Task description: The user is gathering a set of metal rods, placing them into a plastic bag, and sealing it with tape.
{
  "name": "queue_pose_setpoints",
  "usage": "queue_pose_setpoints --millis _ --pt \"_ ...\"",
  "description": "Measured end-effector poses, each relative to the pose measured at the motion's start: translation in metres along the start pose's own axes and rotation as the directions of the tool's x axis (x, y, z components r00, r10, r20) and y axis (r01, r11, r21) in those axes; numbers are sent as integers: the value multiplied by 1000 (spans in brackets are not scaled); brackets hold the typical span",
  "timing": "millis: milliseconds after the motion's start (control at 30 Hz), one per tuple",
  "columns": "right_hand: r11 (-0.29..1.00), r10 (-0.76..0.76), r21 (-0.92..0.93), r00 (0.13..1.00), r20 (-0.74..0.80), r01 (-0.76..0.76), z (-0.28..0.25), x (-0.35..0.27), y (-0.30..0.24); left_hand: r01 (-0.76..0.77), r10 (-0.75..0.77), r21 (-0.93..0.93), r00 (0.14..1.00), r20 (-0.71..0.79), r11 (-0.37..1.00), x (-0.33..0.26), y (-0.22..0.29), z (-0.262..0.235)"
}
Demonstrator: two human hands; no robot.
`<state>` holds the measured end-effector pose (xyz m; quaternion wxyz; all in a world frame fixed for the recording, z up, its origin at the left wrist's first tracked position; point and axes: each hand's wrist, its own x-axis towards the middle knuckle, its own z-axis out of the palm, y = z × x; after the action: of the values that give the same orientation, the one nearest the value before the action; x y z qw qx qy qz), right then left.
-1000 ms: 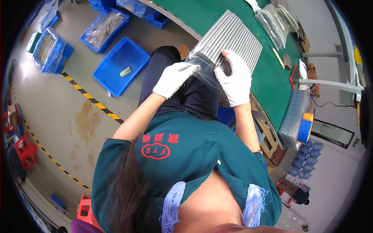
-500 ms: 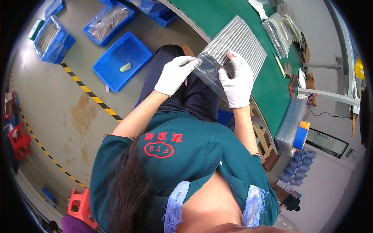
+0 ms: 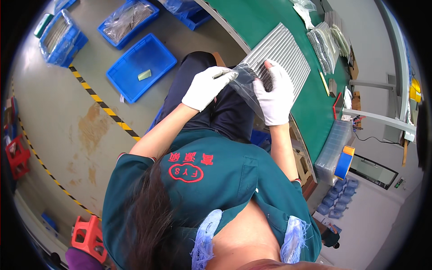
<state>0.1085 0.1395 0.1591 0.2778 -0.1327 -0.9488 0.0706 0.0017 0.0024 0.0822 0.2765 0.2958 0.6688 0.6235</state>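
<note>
A flat row of silver metal rods (image 3: pixel 288 54) lies side by side at the edge of the green table, reaching over it toward my lap. Clear plastic bag film (image 3: pixel 245 83) covers the near ends of the rods and hangs down between my hands. Gloved in white, my left hand (image 3: pixel 208 86) pinches the left edge of the film. On the other side my right hand (image 3: pixel 275 92), also in a white glove, has thumb and fingers closed on the film and the rod ends under it. How firmly it grips the rods themselves is hidden.
Bagged bundles of rods (image 3: pixel 325 45), a yellow stick (image 3: pixel 324 84) and a clear plastic box (image 3: pixel 333 146) with tape rolls (image 3: pixel 344 162) are on the green table (image 3: pixel 243 18). On the floor at left stand a blue bin (image 3: pixel 121 81) with a pale scrap inside, and other filled blue bins (image 3: pixel 114 38).
My left hand has moved slightly right with the film edge, toward the rods. My right hand stays nearly in place. The whole view has shifted slightly.
</note>
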Motion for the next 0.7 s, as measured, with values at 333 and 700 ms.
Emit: queue_pose_setpoints --millis 333,700 --pt "1000 -13 -17 1000 -3 13 4 4 -1 2 -1 -5 999 37 1000 0 -4 -2" --pt "999 -23 -21 999 23 24 9 10 -3 -22 22 28 1000 12 999 1 -3 -1"
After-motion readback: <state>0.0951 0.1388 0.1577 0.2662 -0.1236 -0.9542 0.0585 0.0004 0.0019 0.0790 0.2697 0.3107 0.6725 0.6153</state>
